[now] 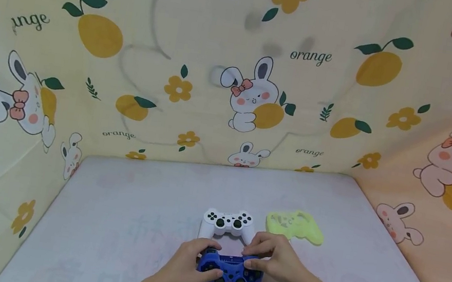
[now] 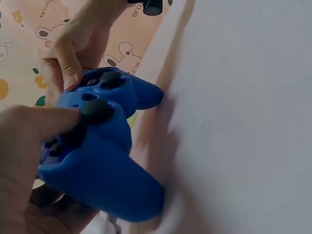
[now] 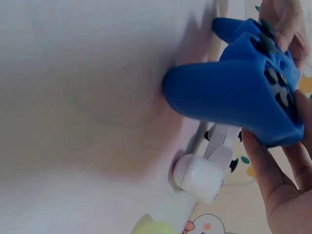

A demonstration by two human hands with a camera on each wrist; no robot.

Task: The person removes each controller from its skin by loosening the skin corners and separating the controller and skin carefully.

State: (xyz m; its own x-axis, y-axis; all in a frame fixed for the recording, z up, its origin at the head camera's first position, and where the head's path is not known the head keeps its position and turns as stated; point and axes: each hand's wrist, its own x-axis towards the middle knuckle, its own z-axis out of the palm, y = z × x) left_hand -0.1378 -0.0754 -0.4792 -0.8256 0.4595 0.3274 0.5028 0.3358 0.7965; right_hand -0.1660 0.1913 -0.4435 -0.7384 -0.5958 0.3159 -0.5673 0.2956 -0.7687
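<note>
Both hands are holding the blue controller [image 1: 229,270] just above the bench [image 1: 115,222], the left hand [image 1: 188,266] gripping its left side and the right hand [image 1: 275,262] pinching its right side, near the white controller [image 1: 227,224].
</note>
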